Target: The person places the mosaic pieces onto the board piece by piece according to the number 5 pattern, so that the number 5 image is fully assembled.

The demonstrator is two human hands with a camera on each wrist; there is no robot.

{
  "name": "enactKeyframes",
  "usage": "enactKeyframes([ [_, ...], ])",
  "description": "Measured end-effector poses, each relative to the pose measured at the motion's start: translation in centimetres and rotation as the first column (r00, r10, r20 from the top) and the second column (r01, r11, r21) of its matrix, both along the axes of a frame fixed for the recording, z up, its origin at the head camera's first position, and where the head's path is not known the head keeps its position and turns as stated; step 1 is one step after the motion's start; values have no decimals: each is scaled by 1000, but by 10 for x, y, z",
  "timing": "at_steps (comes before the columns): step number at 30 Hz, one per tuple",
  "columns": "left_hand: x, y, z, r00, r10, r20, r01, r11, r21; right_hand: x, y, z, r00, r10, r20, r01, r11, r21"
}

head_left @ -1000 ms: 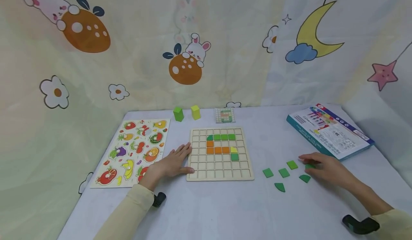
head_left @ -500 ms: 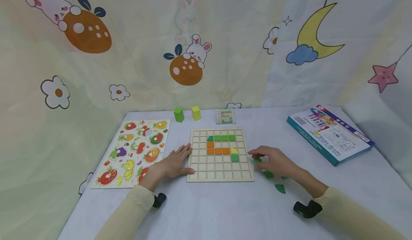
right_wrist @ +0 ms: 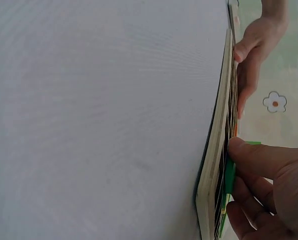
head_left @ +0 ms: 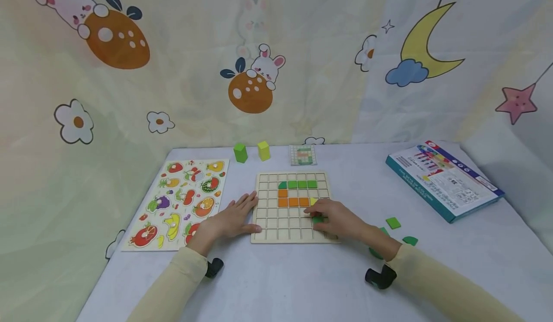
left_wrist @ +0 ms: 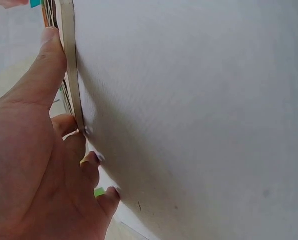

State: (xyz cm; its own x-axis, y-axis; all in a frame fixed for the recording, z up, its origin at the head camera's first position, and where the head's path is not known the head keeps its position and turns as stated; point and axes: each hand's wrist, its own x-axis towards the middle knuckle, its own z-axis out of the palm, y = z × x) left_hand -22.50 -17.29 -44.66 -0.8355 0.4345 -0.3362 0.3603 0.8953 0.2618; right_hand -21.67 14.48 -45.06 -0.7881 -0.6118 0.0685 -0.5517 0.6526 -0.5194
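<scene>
A wooden grid board (head_left: 268, 221) lies mid-table, with orange, green and yellow tiles set in some of its squares. My left hand (head_left: 231, 221) rests against its left edge, fingers spread; in the left wrist view the thumb (left_wrist: 50, 55) lies over the rim. Over the lower right part of the board, my right hand (head_left: 343, 221) pinches a green square tile (head_left: 318, 220) between thumb and fingers. That tile (right_wrist: 230, 175) stands close to the board's surface in the right wrist view. The right hand covers part of the tile pattern.
Loose green tiles (head_left: 393, 222) lie right of the board, some behind the right forearm. A fruit puzzle (head_left: 181, 202) is at left, a box (head_left: 445, 180) at right. Green (head_left: 240, 153) and yellow (head_left: 263, 150) blocks and a pattern card (head_left: 303, 155) stand or lie behind.
The right hand has moved left from the loose tiles onto the board, bringing a green tile with it. The left hand stays at the board's left edge.
</scene>
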Motion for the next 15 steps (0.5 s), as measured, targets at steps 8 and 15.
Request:
enactKeyframes([
  [8,-1,-1,0,1000,-3,-9,3,1000,14,0,-3,-2,1000,-6,-26,7,1000,8],
  [15,0,-1,-1,1000,-6,-8,6,1000,20,4,8,6,998,-57,13,57,998,-39],
])
